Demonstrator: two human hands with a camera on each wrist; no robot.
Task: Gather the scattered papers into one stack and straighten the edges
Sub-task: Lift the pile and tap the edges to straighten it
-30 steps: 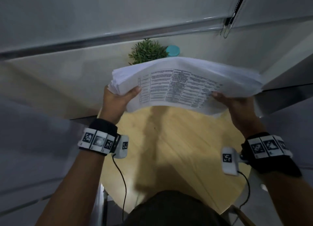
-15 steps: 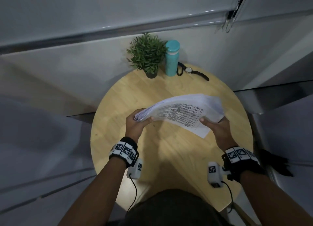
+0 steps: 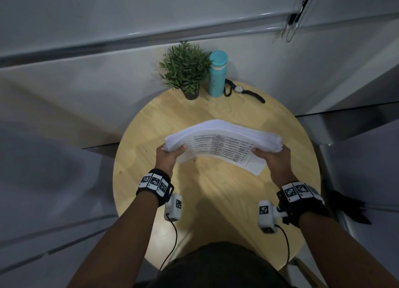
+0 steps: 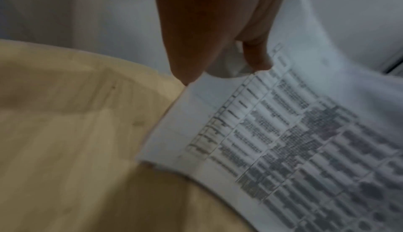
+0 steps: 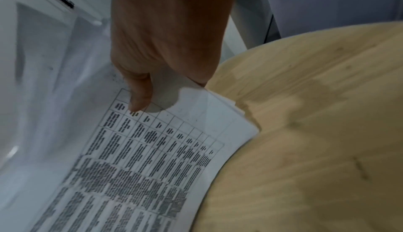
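Observation:
A thick stack of white papers (image 3: pixel 222 145) with a printed table facing me hangs tilted over the round wooden table (image 3: pixel 151 123). My left hand (image 3: pixel 170 155) grips the stack's left end, thumb on the printed side. My right hand (image 3: pixel 273 158) grips the right end the same way. One sheet sticks out lower at the stack's right corner. In the left wrist view my left hand (image 4: pixel 220 63) pinches the papers (image 4: pixel 294 141). The right wrist view has my right hand (image 5: pixel 157 80) with its thumb pressed on the papers (image 5: pixel 152 158).
At the table's far edge stand a small potted plant (image 3: pixel 185 71), a teal bottle (image 3: pixel 217 74) and a black wristwatch (image 3: pixel 241 91). Grey walls close in behind and on both sides. Bare wood (image 3: pixel 216 201) lies under the stack and toward me.
Both hands have brought the stack down from near the camera to low over the table. The plant, bottle and watch behind it have come into view.

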